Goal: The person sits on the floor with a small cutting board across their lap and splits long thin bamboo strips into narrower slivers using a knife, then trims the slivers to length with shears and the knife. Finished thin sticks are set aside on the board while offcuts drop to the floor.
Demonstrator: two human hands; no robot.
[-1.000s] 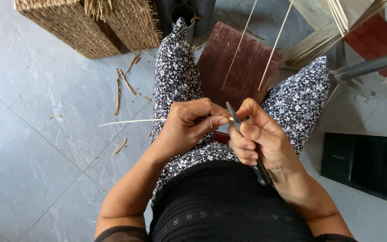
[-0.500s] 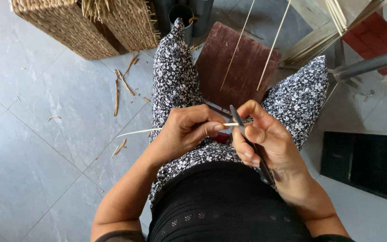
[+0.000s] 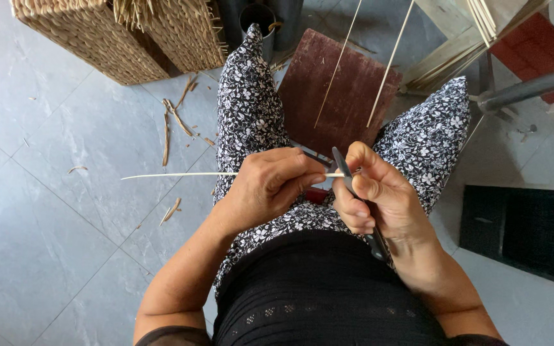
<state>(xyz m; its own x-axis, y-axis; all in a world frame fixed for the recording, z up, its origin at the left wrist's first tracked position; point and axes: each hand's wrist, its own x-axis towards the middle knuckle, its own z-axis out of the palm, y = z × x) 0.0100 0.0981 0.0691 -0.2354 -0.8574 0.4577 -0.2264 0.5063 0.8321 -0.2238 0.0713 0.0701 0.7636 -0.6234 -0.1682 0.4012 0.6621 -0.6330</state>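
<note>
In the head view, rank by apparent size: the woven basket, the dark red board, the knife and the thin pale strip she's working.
1. Woven basket, though cropped by the frame.
2. Dark red board.
3 and 4. Thin pale strip and knife: unsure; the strip looks longer, but the right hand hides much of the knife.

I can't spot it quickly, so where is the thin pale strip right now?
In the head view, the thin pale strip lies level between left hand and right hand, jutting left over the floor.
</note>
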